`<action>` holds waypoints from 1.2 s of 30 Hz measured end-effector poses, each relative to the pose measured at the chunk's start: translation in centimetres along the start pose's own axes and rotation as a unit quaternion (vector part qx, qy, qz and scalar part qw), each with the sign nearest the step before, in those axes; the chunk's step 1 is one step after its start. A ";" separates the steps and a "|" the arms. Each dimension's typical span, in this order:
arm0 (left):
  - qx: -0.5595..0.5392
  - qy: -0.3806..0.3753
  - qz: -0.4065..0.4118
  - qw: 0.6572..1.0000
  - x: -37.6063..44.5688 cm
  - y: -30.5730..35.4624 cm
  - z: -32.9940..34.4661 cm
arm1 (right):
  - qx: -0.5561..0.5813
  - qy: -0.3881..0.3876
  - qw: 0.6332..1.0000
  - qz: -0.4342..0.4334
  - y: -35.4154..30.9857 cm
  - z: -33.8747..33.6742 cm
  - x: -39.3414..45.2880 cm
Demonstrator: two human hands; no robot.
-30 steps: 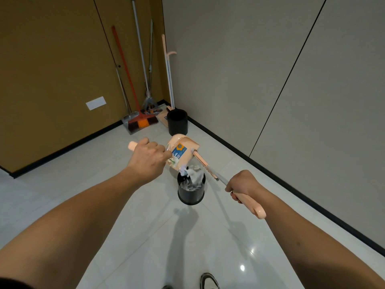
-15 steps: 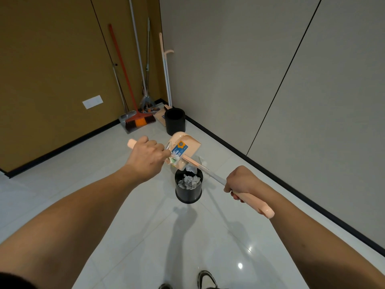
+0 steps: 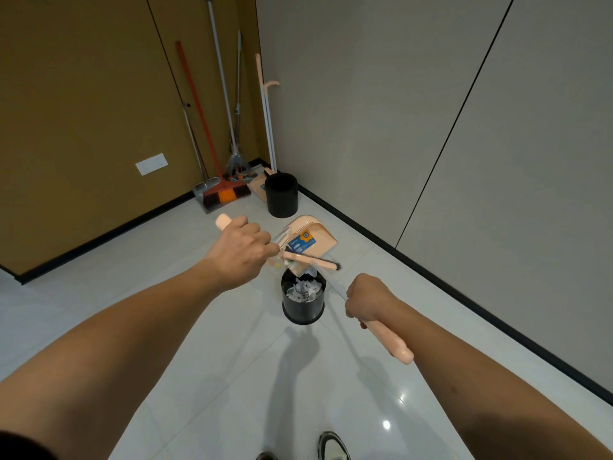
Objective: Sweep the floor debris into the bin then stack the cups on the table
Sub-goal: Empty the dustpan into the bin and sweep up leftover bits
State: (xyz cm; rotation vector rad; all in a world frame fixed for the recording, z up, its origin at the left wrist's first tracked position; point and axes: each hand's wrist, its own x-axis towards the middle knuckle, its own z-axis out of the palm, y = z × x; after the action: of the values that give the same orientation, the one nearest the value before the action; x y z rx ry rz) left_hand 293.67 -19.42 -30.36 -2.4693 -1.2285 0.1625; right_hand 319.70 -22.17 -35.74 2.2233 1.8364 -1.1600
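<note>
While the left hand [image 3: 243, 252] grips the handle of the peach dustpan [image 3: 306, 242] with curled fingers, the pan is tilted above the black bin [image 3: 303, 303], with its lower edge just over the far rim of the bin. The bin stands on the white floor [image 3: 215, 376] between the two hands, a little nearer to the right one. It already holds crumpled white paper [image 3: 303, 288].

The right hand [image 3: 366, 300] is closed around the handle of the brush [image 3: 310, 259]. The long axis of the brush runs from this hand up and to the left, across the mouth of the dustpan, so its dark bristles lie against the pan. I judge that the coming move depends on this: the pan opening must stay over the bin while the brush pushes the rest down.

Whether any debris remains inside the pan is hard to see, because the left hand and the brush cover it. No table or cups are in view. A second black bin [image 3: 282, 194] and several brooms [image 3: 222, 194] stand in the corner.
</note>
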 end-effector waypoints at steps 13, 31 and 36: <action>0.011 -0.003 -0.021 1.000 0.5 -1.9 0.5 | -0.072 -0.031 0.995 0.061 1.7 -0.5 0.7; -0.092 0.048 -0.295 0.950 -1.7 -6.3 4.2 | 0.019 0.018 0.998 0.054 -1.1 3.6 5.1; -0.114 0.013 -0.341 0.933 -3.6 -6.7 7.0 | -0.052 -0.016 0.997 0.060 -0.8 6.9 5.0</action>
State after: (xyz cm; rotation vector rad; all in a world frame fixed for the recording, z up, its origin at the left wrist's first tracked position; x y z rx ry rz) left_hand 284.60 -16.60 -34.52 -2.0437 -2.1003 -0.2116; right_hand 315.61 -20.98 -43.18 2.2095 1.6852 -1.0488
